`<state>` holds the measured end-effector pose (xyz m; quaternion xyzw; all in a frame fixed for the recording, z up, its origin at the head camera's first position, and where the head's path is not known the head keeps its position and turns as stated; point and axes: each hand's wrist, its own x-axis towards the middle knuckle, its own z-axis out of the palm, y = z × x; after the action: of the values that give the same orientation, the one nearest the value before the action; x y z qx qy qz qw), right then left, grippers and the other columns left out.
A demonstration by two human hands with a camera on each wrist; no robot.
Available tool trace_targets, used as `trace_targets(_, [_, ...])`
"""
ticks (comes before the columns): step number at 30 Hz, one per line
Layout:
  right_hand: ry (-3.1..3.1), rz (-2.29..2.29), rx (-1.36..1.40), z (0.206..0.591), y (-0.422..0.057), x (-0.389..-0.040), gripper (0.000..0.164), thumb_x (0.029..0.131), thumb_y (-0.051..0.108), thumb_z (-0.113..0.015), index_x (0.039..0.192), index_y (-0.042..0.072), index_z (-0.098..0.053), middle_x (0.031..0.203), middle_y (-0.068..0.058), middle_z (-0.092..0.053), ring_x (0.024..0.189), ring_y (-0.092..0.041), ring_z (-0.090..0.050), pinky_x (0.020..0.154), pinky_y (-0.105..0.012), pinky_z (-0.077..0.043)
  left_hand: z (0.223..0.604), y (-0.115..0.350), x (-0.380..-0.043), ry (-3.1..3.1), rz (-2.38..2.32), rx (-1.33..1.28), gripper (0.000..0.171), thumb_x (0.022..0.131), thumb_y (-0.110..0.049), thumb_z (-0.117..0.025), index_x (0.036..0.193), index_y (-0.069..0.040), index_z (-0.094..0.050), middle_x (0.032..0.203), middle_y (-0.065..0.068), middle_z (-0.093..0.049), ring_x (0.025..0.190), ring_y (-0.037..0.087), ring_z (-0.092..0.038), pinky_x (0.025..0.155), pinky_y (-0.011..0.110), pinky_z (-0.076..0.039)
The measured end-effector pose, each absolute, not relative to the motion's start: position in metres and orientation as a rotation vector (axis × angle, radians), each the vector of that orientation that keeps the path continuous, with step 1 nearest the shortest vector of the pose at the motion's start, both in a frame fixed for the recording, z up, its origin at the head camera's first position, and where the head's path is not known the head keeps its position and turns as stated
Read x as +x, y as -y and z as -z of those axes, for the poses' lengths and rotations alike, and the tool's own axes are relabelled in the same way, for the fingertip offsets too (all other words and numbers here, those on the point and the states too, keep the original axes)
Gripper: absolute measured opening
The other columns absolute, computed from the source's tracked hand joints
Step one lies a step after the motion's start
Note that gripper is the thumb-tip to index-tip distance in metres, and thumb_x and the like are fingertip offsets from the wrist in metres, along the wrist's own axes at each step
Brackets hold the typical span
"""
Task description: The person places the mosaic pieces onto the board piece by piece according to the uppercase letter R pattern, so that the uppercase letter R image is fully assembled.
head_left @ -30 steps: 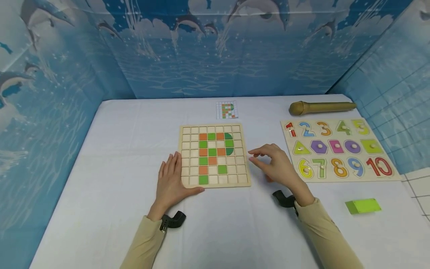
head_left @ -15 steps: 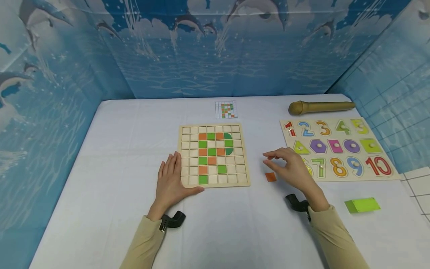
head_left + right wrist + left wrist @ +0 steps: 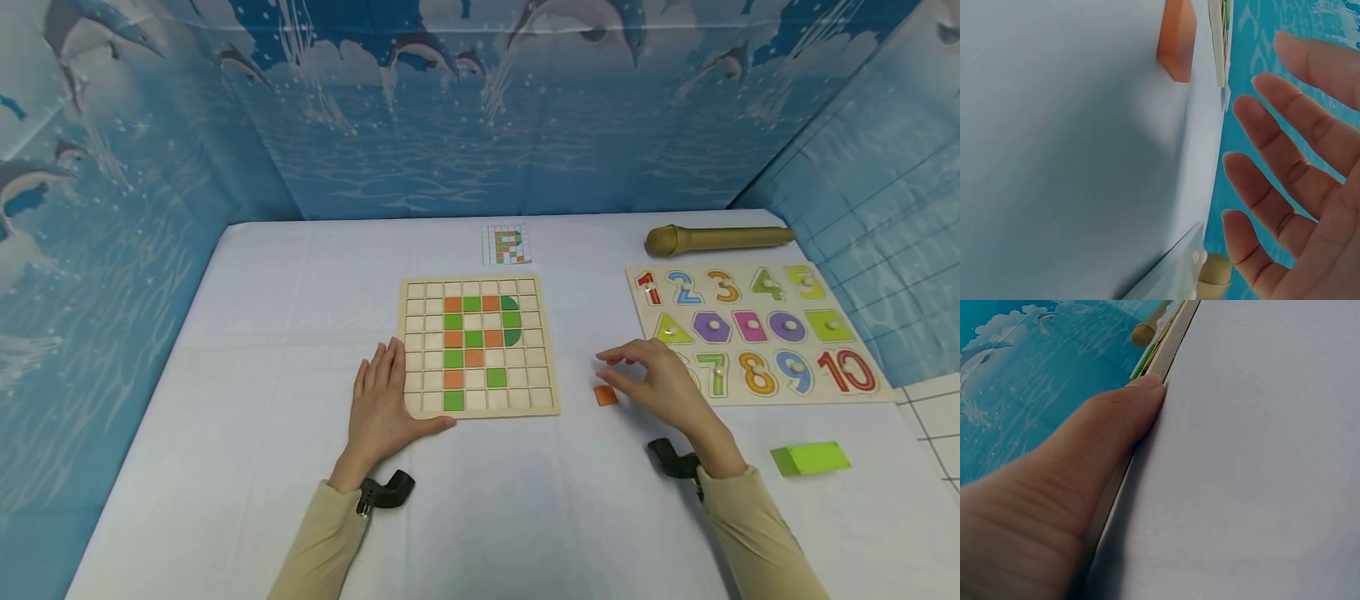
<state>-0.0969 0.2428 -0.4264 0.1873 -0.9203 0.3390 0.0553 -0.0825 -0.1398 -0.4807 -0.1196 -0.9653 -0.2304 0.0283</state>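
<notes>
My left hand (image 3: 380,417) lies at the left front corner of the wooden grid board (image 3: 552,367), fingers straight along its left side. In the left wrist view the thumb (image 3: 1110,415) touches the board's front edge (image 3: 1172,344). Orange and green tiles sit in some of the board's cells, among them a green tile (image 3: 497,377). Over the cloth to the right, my right hand (image 3: 667,390) hovers with loosely bent, spread fingers and nothing between them. Just left of it an orange tile stack (image 3: 606,395) stands on the table; its side shows as an orange block (image 3: 1179,40) in the right wrist view.
A small pattern card (image 3: 507,246) lies behind the board. On the right are a number and shape puzzle board (image 3: 757,367), a wooden stick with a rounded head (image 3: 720,239) and a green block (image 3: 810,459). Dolphin-print curtains (image 3: 465,142) enclose the table.
My right hand has drawn away from the grid board, to the right and slightly toward me, uncovering the orange tile stack. The left hand stays put.
</notes>
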Motion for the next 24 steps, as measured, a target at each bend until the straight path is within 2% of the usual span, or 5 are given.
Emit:
trace_targets(10, [2.859, -1.022, 0.585, 0.4324, -0.2472, -0.0942, 0.025, 0.074, 0.006, -0.081, 0.097, 0.004, -0.074, 0.092, -0.004, -0.068, 0.086, -0.022, -0.054, 0.074, -0.042, -0.042, 0.4803, 0.1396, -0.0831, 2.986, 0.691, -0.366, 0.129, 0.061, -0.073, -0.069, 0.150, 0.001, -0.013, 0.156, 0.016, -0.013, 0.143, 0.028, -0.005, 0.112, 0.044, 0.000])
trace_targets(19, [2.960, -1.027, 0.554, 0.4315, -0.2486, -0.0915, 0.028, 0.072, 0.018, -0.085, 0.096, 0.007, -0.075, 0.090, 0.001, -0.068, 0.086, -0.019, -0.053, 0.076, -0.038, -0.040, 0.4798, 0.1395, -0.0826, 2.992, 0.690, -0.365, 0.129, 0.061, -0.073, -0.070, 0.150, 0.002, -0.013, 0.156, 0.015, -0.013, 0.143, 0.027, -0.005, 0.112, 0.044, -0.001])
trace_targets(24, [3.024, -1.015, 0.575, 0.4293, -0.2494, -0.0904, 0.028, 0.070, 0.011, -0.085, 0.096, 0.008, -0.074, 0.090, 0.002, -0.068, 0.089, -0.020, -0.053, 0.079, -0.040, -0.040, 0.4793, 0.1395, -0.0824, 2.993, 0.689, -0.365, 0.129, 0.061, -0.073, -0.070, 0.150, 0.001, -0.013, 0.156, 0.015, -0.013, 0.143, 0.027, -0.005, 0.112, 0.044, -0.001])
